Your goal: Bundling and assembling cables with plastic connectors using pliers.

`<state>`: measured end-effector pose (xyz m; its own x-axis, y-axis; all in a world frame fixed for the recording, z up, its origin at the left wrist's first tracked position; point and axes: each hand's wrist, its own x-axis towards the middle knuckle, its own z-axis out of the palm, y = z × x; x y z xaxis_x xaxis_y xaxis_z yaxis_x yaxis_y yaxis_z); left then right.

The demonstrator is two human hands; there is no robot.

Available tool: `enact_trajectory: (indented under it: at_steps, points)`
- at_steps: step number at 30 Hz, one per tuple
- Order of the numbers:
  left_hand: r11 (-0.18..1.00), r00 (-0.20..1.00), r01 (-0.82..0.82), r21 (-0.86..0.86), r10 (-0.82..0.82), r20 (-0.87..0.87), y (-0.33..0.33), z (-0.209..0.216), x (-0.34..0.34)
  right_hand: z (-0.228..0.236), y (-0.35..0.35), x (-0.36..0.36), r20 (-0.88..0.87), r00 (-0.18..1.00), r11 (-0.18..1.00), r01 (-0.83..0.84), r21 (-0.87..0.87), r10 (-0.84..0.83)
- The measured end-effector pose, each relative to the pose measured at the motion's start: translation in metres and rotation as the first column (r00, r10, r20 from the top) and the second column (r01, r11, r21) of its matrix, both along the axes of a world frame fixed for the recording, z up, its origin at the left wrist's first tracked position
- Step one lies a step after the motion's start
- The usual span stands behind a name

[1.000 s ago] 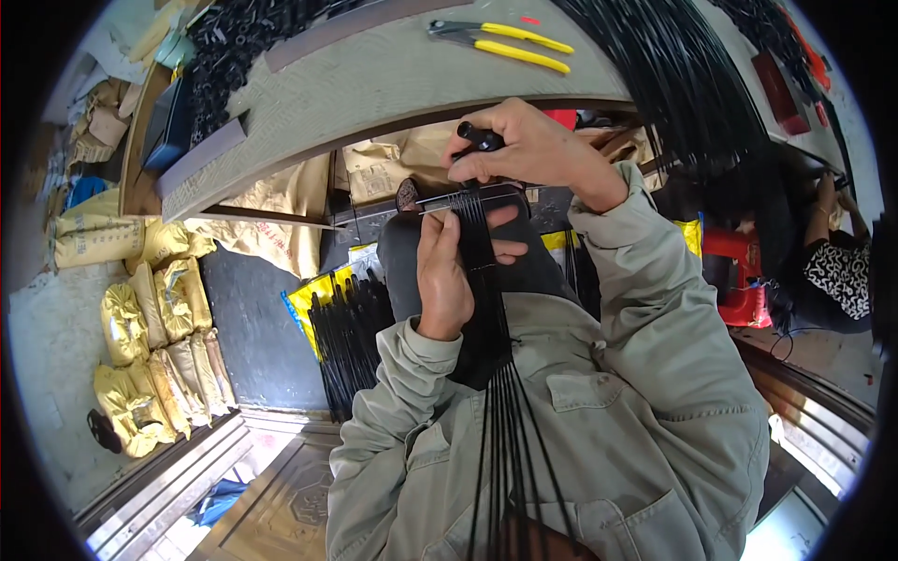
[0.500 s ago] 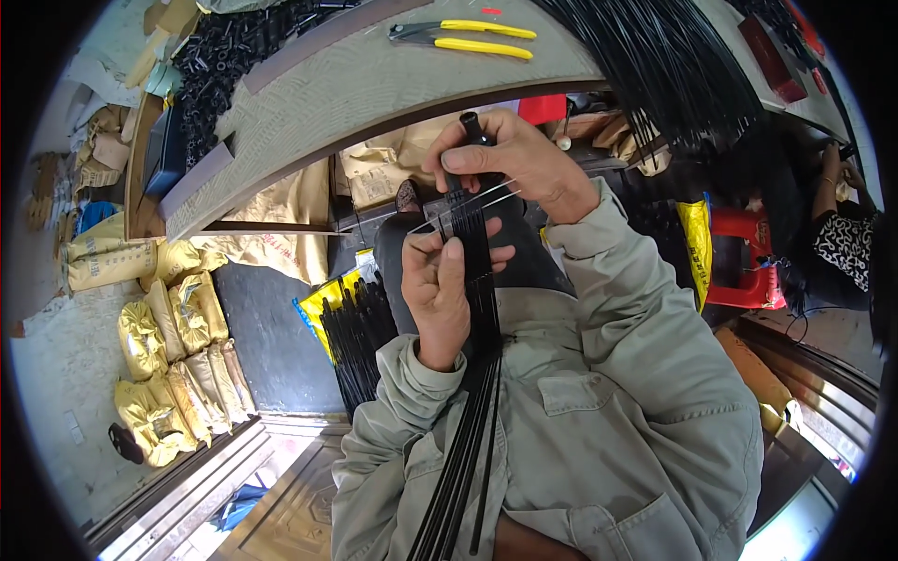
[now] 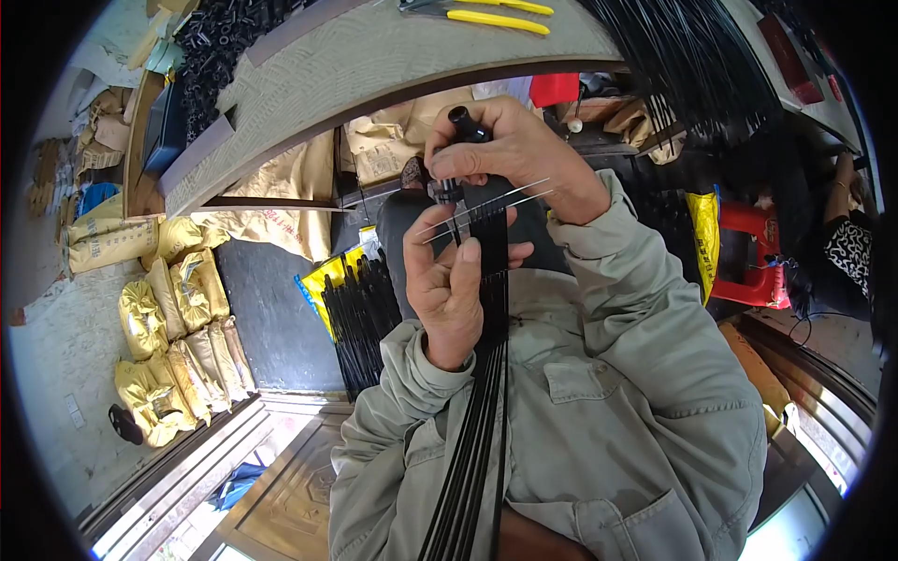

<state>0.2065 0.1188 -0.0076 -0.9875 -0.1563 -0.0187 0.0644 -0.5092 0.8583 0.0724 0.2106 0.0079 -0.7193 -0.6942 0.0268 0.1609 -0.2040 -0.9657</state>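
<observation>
My left hand (image 3: pixel 447 301) is closed round a flat bundle of thin black rods (image 3: pixel 493 309), with the thumb in front and fingertips showing on the bundle's far side. The rods run down over my lap and jacket. Thin silvery wires (image 3: pixel 524 194) cross the bundle's top end at a slant, passing near my right wrist. Above it, my right hand (image 3: pixel 524 154) grips a black plastic tube-shaped piece (image 3: pixel 470 125) with a flared, open upper end. The piece's ringed lower end (image 3: pixel 447 192) sits just left of the rod tops, close to my left fingers; whether it touches a rod is unclear.
Yellow-handled pliers (image 3: pixel 496 19) lie on the grey worktable (image 3: pixel 374 89) ahead, beside a pile of small black parts (image 3: pixel 224 47). Long black rods (image 3: pixel 683 56) hang over its right side. More rods (image 3: pixel 360 323) stand at my left. A co-worker's patterned sleeve (image 3: pixel 849 245) and a red stool (image 3: pixel 753 252) are right.
My right hand has tilted the black piece and shifted its lower end to the left of the rod bundle. My left hand has moved slightly right and down. The whole view has shifted a little.
</observation>
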Motion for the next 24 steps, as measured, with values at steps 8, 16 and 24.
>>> enact_trajectory:
  at_steps: [8, 16, 24]
  points:
    - [1.000, 1.000, 0.011, -0.027, -0.011, -0.005, 0.003, 0.001, 0.002, -0.004, -0.004, -0.001, -0.027, 0.999, 1.000, -0.027, 0.006, 0.027]
    - [0.999, 0.999, 0.033, -0.032, -0.033, 0.028, 0.004, 0.005, 0.000, 0.000, -0.011, 0.000, -0.033, 0.997, 0.997, 0.070, 0.044, -0.069]
    - [0.998, 0.999, 0.038, -0.052, -0.037, 0.025, 0.004, 0.003, -0.001, -0.006, -0.016, -0.003, -0.101, 0.992, 0.995, 0.082, 0.050, -0.077]
